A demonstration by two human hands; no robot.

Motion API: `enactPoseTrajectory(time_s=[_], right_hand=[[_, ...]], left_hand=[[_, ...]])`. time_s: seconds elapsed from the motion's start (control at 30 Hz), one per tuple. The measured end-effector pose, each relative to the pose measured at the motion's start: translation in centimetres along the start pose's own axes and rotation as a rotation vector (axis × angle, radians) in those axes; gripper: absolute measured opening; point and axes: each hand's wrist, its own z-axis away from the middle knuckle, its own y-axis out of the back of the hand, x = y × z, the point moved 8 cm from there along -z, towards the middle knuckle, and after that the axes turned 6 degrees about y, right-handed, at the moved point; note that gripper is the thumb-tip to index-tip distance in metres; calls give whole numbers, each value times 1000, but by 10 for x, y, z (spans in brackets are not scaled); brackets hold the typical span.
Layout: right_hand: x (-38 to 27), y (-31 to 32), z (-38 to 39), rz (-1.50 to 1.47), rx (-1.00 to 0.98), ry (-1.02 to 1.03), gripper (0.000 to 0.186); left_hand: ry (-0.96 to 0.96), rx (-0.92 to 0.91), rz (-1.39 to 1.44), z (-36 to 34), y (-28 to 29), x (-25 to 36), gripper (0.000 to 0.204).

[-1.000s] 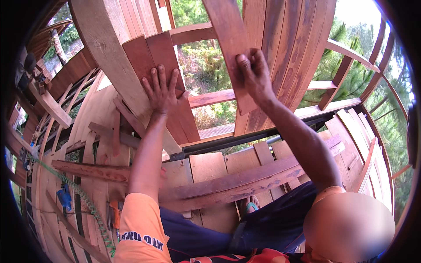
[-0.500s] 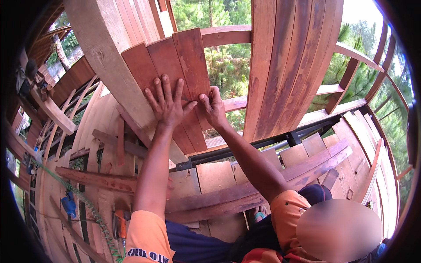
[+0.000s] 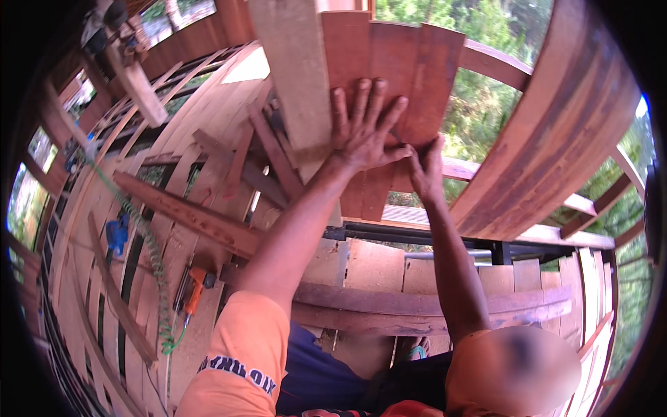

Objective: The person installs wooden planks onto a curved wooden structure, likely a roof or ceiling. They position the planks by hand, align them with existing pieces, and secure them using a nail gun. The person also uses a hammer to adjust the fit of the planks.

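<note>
Several reddish-brown wooden boards (image 3: 392, 52) stand side by side as an upright panel, their top ends uneven. A pale wooden post (image 3: 288, 76) rises along their left edge. My left hand (image 3: 363, 132) lies flat on the face of the boards, fingers spread. At the right-hand board's edge is my right hand (image 3: 427, 174), its thumb toward the face and the lower fingers curled at the edge, partly hidden. The thumbs of both hands nearly meet.
A taller curved panel of boards (image 3: 549, 132) stands to the right, past an open gap. Curved dark beams (image 3: 389, 306) lie across the plank floor below me. On the left are an orange nail gun (image 3: 196, 288), a coiled green hose (image 3: 149, 243), a blue object (image 3: 117, 236) and loose wood pieces.
My view has swung left, so the boards and both hands appear farther right. The left hand stays flat on the boards, and the right hand stays at their edge, its wrist more upright.
</note>
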Motion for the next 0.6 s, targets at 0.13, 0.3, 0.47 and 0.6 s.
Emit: enactPoseTrajectory(time_s=[0.13, 0.3, 0.47, 0.6], right_hand=[[-5, -5, 11, 266, -16, 56, 95], [-5, -21, 26, 377, 108, -45, 122], [-4, -21, 24, 433, 61, -105, 123], [6, -18, 23, 405, 63, -88, 124]], left_hand=[[-38, -14, -103, -1, -8, 4, 100], [-34, 2, -146, 3, -6, 0, 116], [-38, 28, -143, 5, -10, 0, 119], [-39, 32, -181, 2, -8, 3, 120]])
